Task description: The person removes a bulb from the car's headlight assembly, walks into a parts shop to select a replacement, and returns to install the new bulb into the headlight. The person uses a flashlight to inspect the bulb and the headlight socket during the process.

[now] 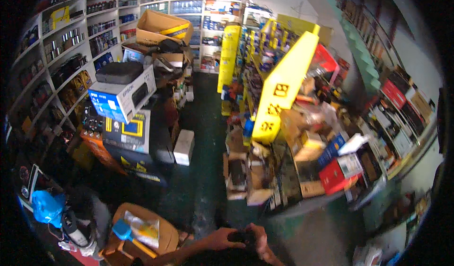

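Note:
At the bottom of the head view my left hand [221, 240] and my right hand [259, 240] are held close together in front of my body. Both have curled fingers around a small dark object [241, 238] between them; its kind is too dark to make out. To the left of my forearm stands a brown chair [170, 224]. On its seat lie a clear plastic packet [143, 228] and a blue-headed swatter-like tool [122, 230] with a yellow handle.
A dark green floor aisle [203, 138] runs ahead between stacked boxes [124, 98] on the left and a crowded counter [288, 171] on the right. A white box [184, 147] stands on the floor. Loaded shelves [71, 44] line the left wall; stairs [352, 34] rise at the right.

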The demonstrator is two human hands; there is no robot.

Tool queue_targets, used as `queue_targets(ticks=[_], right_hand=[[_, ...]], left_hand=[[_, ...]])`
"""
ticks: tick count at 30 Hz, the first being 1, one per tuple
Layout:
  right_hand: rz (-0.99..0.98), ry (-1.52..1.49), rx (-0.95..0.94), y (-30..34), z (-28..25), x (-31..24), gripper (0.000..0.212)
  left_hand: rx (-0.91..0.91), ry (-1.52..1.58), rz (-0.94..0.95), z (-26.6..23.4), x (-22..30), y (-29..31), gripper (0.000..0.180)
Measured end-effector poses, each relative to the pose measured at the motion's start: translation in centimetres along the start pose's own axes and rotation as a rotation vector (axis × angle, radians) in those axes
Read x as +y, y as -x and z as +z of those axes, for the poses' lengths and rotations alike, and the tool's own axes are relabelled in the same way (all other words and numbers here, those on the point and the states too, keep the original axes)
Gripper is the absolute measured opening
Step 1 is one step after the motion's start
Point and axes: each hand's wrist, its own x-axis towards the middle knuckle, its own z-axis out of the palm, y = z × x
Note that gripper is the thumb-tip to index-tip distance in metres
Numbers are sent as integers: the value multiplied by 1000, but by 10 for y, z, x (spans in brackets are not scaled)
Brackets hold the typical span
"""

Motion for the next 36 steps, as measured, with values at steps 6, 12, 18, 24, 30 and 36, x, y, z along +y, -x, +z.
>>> queue_targets(ticks=[6,12,18,24,30,36], right_hand=[[-68,-20,-287,-286,52,-151,44],[-430,420,-743,-555,155,-286,33],[-345,400,-552,-789,245,-358,25],[-649,722,-128,-968,236,-468,21],[-937,563,478,-1192,237,-541,34],[-909,872,510,-1449,270,-654,27]], left_hand=[[559,195,-171,-219,45,-80,77],[773,334,-150,-460,-19,-164,54],[607,717,-207,-737,-71,-260,54],[166,268,-62,-1024,44,-392,62],[-87,-155,-138,-1237,39,-590,78],[181,332,-212,-1444,47,-704,59]])
